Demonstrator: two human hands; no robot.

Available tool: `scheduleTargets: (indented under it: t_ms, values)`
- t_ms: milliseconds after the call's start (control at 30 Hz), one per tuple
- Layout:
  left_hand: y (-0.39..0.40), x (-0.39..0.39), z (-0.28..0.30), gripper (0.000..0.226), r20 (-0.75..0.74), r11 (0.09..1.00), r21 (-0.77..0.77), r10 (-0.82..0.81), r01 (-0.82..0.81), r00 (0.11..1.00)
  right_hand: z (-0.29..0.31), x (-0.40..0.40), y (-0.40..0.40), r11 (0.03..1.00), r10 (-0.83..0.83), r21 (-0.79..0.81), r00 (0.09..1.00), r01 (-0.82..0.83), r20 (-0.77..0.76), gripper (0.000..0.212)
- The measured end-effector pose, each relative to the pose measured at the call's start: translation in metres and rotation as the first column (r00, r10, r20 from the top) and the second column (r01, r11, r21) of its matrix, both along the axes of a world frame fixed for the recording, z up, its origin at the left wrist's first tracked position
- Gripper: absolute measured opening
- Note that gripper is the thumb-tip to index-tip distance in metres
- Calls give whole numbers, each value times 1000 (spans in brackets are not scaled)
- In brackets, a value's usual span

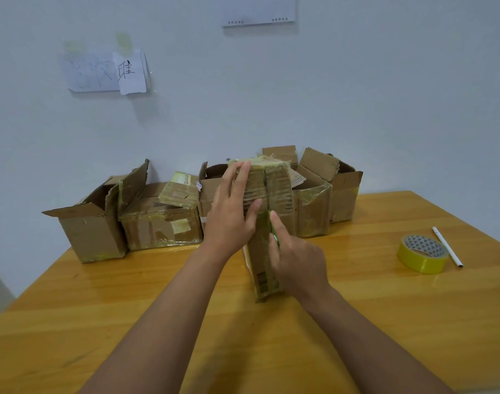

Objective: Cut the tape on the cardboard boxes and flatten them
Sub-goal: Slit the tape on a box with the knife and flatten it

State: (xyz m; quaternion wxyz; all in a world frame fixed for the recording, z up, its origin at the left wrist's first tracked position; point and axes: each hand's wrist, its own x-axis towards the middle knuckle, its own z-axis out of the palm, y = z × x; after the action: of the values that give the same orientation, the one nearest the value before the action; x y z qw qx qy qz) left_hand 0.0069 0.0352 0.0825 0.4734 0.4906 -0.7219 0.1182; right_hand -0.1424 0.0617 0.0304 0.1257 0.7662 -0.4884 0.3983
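Two hands work on one cardboard box standing on end at the middle of the wooden counter. Left hand lies flat against the box's left side, fingers straight and spread, thumb reaching toward the center seam. Right hand grips a green cutter, its tip set at the taped seam on the box's near face. Behind, along the far edge by the wall, stands a row of other boxes, several with flaps raised and yellowish tape on them. On the right of the counter lie a yellow tape roll and, just beside it, a white pen.
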Motion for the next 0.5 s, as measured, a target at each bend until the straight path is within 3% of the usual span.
scheduleTargets:
  t_ms: [267, 367, 500]
  values:
    - [6, -6, -15, 75, -143, 997, 31, 72, -68, 987, -43, -5, 14, 989, 28, 148, 998, -18, -61, 48]
    - [14, -14, -42, 88, -139, 989, 146, 46, -25, 989, -38, -8, 11, 992, 27, 128, 997, -18, -70, 45]
    - [12, -15, -80, 83, -221, 924, 382, 69, 22, 973, -45, -11, 4, 983, -21, 179, 994, 41, -112, 46]
